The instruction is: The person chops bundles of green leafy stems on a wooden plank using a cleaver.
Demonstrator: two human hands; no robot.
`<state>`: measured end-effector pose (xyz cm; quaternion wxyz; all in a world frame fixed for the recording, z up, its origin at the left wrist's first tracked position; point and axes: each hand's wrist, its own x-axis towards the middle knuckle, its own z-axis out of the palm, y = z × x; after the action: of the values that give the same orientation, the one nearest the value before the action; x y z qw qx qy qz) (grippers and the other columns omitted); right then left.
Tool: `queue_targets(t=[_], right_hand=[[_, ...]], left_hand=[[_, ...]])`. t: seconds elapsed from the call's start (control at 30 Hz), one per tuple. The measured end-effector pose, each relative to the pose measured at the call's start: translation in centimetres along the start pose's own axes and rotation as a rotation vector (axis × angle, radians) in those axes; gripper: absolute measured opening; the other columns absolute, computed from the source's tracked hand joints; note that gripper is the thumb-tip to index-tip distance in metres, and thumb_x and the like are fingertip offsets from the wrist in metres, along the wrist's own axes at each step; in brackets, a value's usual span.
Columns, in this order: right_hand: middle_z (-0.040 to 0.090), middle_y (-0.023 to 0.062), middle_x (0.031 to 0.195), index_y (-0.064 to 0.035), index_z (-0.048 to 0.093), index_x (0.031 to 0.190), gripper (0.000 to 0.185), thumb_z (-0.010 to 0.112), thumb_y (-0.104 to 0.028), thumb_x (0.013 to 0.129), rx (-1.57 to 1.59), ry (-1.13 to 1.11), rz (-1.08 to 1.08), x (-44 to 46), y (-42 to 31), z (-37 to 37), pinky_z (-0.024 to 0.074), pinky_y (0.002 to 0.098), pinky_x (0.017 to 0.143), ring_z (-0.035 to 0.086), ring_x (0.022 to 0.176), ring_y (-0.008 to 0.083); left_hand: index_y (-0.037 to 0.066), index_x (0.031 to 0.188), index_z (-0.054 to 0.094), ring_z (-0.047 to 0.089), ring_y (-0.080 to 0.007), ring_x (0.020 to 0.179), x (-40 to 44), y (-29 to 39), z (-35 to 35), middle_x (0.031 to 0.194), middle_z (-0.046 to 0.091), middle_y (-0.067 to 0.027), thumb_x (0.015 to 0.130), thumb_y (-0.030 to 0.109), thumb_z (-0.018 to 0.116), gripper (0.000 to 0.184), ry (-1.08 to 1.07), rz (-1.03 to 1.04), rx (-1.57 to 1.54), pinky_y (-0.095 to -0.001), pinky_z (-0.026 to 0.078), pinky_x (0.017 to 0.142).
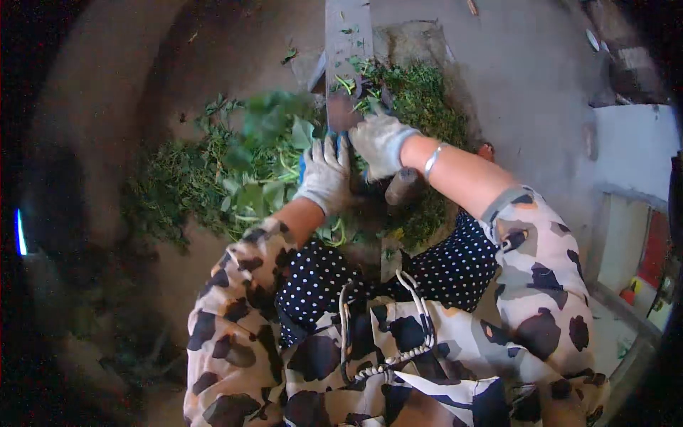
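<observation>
My left hand, in a pale glove with blue showing at its edge, is closed over leafy green stems that stick out to its left. Some leaves above it are blurred. Close beside it, my gloved right hand has its fingers curled by the narrow board; what they hold is hidden. A blurred brown patch shows on the board ahead of both hands. Just below my right hand is a rounded, dull grey-brown object.
Piles of small-leaved greens lie on the floor at left and right of the board. My knees in dotted cloth flank the work area. A pale box-like object stands at far right.
</observation>
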<state>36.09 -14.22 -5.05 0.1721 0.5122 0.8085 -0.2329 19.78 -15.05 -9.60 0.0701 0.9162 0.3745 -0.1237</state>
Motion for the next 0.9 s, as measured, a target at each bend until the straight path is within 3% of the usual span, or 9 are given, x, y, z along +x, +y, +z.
queue_targets(t=[0.07,0.17,0.27,0.33,0.4,0.53,0.67,0.8,0.9], right_hand=[[0.057,0.0179,0.112,0.0013,0.058,0.104,0.068,0.074,-0.047,0.059,-0.018,-0.105,0.064,-0.6,-0.1,-1.5,0.0331,0.0431,0.100,0.054,0.105,0.0303],[0.060,0.0158,0.109,-0.0005,0.059,0.106,0.057,0.073,-0.039,0.066,-0.057,0.393,0.038,-3.1,1.1,-0.5,0.0376,0.0401,0.097,0.056,0.105,0.0255],[0.059,0.0090,0.112,-0.0019,0.054,0.115,0.043,0.069,-0.009,0.076,1.285,1.114,-0.159,-8.9,-1.3,1.1,0.0409,0.0318,0.094,0.055,0.105,0.0165],[0.063,0.0124,0.102,-0.0041,0.054,0.113,0.047,0.074,-0.016,0.072,1.116,1.402,0.046,-6.7,-5.8,4.6,0.0481,0.0323,0.082,0.061,0.094,0.0174],[0.064,0.0041,0.094,-0.0042,0.058,0.110,0.036,0.068,-0.003,0.076,1.113,1.191,0.164,-6.6,-6.7,4.4,0.0477,0.0241,0.073,0.057,0.081,0.0080],[0.064,0.0033,0.090,-0.0030,0.056,0.097,0.026,0.065,-0.019,0.079,1.586,0.991,0.184,-7.6,2.9,-6.2,0.0487,0.0302,0.063,0.061,0.076,0.0142],[0.057,0.0034,0.058,-0.0119,0.059,0.070,0.026,0.054,-0.033,0.084,2.242,0.320,-0.476,0.6,15.6,-14.9,0.0430,0.0334,0.044,0.053,0.048,0.0189],[0.061,0.0037,0.067,-0.0067,0.062,0.081,0.018,0.065,-0.024,0.077,2.151,0.445,-0.457,3.2,15.0,-14.4,0.0414,0.0251,0.050,0.049,0.052,0.0114],[0.061,0.0062,0.064,-0.0053,0.061,0.074,0.020,0.061,-0.024,0.081,1.668,0.903,0.106,-9.1,2.0,-10.4,0.0462,0.0294,0.058,0.058,0.061,0.0131]], left_hand=[[-0.004,0.135,0.022,0.035,-0.0366,0.121,1.2,-0.3,-2.4,0.131,0.035,-0.0231,0.051,0.054,0.075,0.115,-0.092,0.016,0.028,-0.0462,0.029,0.099],[-0.001,0.135,0.023,0.038,-0.0337,0.119,1.9,-0.1,-4.3,0.127,0.039,-0.0199,0.054,0.045,0.076,0.107,-0.126,0.000,-0.041,-0.0428,0.034,0.097],[0.000,0.134,0.025,0.040,-0.0338,0.119,2.9,0.1,-5.3,0.126,0.040,-0.0202,0.064,0.036,0.069,0.091,-0.240,-0.019,-0.033,-0.0434,0.034,0.097],[0.000,0.134,0.025,0.040,-0.0339,0.119,3.4,-0.3,-5.4,0.126,0.041,-0.0205,0.066,0.033,0.068,0.088,-0.268,-0.032,-0.063,-0.0436,0.034,0.098],[0.000,0.134,0.025,0.040,-0.0339,0.119,3.8,-0.5,-5.7,0.126,0.041,-0.0207,0.067,0.031,0.066,0.085,-0.305,-0.028,-0.081,-0.0438,0.033,0.098],[-0.001,0.135,0.024,0.036,-0.0366,0.122,2.9,1.1,-4.8,0.129,0.039,-0.0218,0.068,0.031,0.066,0.084,-0.195,-0.033,-0.039,-0.0479,0.028,0.102],[-0.001,0.135,0.024,0.035,-0.0363,0.123,2.4,2.8,-8.4,0.132,0.037,-0.0219,0.069,0.037,0.066,0.087,-0.239,-0.049,0.049,-0.0485,0.026,0.103],[-0.001,0.131,0.027,0.041,-0.0349,0.117,2.9,2.3,-7.7,0.123,0.044,-0.0201,0.062,0.041,0.070,0.091,-0.249,-0.056,-0.027,-0.0447,0.035,0.097],[0.000,0.127,0.033,0.043,-0.0342,0.114,3.7,0.6,-3.4,0.120,0.045,-0.0188,0.061,0.042,0.070,0.087,-0.297,-0.047,0.020,-0.0431,0.036,0.096]])
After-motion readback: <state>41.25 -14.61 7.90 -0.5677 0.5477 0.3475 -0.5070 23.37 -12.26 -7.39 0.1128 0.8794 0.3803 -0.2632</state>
